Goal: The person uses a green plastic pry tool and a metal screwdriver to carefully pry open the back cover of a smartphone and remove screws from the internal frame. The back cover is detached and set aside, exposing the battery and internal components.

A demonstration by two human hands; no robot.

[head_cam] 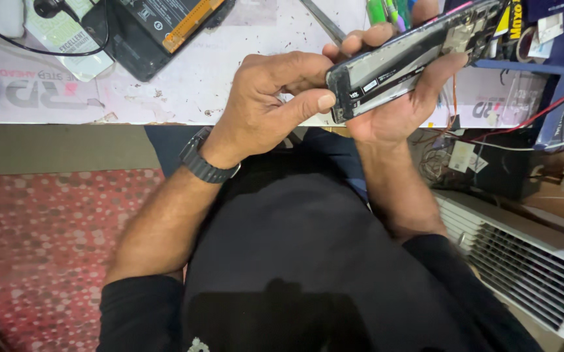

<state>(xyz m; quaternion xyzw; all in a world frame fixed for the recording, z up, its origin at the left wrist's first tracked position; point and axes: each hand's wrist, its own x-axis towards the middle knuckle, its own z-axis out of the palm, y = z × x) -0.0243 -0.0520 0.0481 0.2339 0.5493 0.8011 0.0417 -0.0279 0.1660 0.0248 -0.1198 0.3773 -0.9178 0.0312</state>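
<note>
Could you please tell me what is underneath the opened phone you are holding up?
The right hand cradles the opened phone from below, and the left hand pinches its near end. Below them lie the white bench edge and a dark lap. The phone's underside is hidden.

Opened phone (399, 62) between both hands

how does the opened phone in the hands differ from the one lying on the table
The held phone is gripped by both hands, left hand and right hand, tilted edge-on above the lap. The table phone lies flat, untouched, showing an orange strip. Both are dark with their insides exposed.
</note>
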